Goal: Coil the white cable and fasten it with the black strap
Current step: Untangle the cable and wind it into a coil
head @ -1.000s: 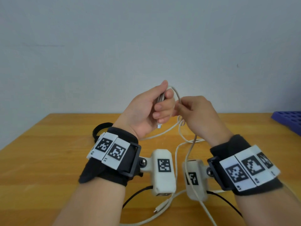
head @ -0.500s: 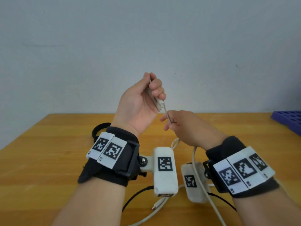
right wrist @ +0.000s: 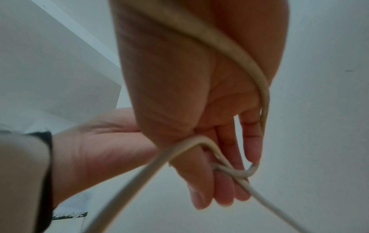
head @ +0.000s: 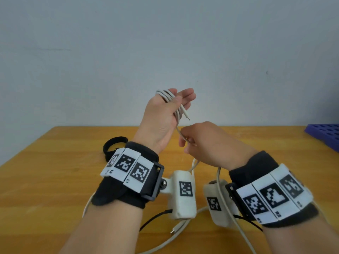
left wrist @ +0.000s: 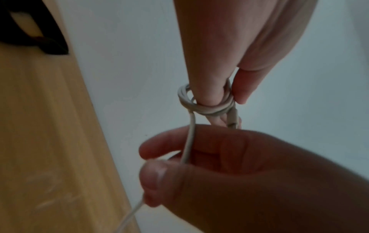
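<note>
Fingers of our left hand (head: 165,114) stay straight inside the wound white cable (head: 171,99), thumb pinning it, while our right hand (head: 207,142) at five o'clock pinches the light, limp, springy tail, best gripped close to the coil.

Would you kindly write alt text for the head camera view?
A left hand holds loops of white cable above a wooden table while the right hand pinches the trailing length. A black strap lies behind.

Desk (head: 45,180) is smooth varnished wood — white cable (head: 178,110) looks matt rubbery plastic, black strap (head: 114,144) is cloth (fuzzy-ish).
</note>
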The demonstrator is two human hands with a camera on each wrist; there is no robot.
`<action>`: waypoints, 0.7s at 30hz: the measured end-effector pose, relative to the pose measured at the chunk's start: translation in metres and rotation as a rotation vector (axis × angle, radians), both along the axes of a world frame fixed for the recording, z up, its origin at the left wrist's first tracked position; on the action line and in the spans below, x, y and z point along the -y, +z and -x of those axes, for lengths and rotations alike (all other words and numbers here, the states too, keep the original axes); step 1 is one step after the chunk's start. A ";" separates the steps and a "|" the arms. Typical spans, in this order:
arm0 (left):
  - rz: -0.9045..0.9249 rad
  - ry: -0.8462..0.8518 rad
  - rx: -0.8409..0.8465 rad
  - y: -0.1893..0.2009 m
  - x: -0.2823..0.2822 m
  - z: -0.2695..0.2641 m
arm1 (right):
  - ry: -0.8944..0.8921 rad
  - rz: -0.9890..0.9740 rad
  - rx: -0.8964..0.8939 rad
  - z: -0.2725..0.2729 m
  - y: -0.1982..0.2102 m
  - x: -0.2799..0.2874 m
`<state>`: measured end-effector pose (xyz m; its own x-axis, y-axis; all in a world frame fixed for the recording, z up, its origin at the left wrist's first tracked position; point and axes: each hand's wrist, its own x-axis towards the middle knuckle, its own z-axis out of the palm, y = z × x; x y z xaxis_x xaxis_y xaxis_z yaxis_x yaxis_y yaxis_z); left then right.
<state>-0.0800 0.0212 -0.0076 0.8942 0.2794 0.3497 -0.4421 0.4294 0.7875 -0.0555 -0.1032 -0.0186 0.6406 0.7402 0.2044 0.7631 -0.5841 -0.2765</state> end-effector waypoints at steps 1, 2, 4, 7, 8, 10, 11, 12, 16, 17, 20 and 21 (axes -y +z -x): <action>-0.042 0.044 -0.008 -0.002 -0.001 -0.002 | 0.008 0.003 0.019 0.001 0.002 0.000; -0.078 0.083 -0.017 -0.003 -0.003 -0.003 | 0.016 0.006 0.031 0.002 0.003 0.000; -0.114 0.135 -0.036 -0.005 -0.006 -0.004 | 0.030 0.006 0.045 0.005 0.007 0.000; -0.161 0.186 -0.079 -0.008 -0.010 -0.004 | 0.032 -0.003 0.101 0.008 0.010 -0.002; -0.209 0.218 -0.100 -0.009 -0.011 -0.004 | 0.026 -0.010 0.119 0.009 0.010 -0.002; -0.339 0.297 -0.142 -0.010 -0.012 -0.005 | 0.003 -0.020 0.164 0.007 0.011 -0.001; -0.398 0.327 -0.155 -0.011 -0.012 -0.005 | -0.012 -0.026 0.186 0.006 0.012 0.000; -0.446 0.345 -0.162 -0.011 -0.011 -0.005 | -0.023 -0.034 0.205 0.006 0.012 0.001; -0.612 0.414 -0.173 -0.009 -0.006 -0.004 | -0.022 -0.045 0.252 0.006 0.013 0.001; -0.640 0.420 -0.181 -0.008 -0.006 -0.003 | -0.022 -0.051 0.265 0.006 0.013 0.001; -0.805 0.442 -0.232 -0.007 -0.006 -0.002 | -0.054 -0.092 0.321 0.004 0.015 0.002; -0.866 0.446 -0.255 -0.008 -0.006 -0.002 | -0.072 -0.103 0.332 0.002 0.015 0.004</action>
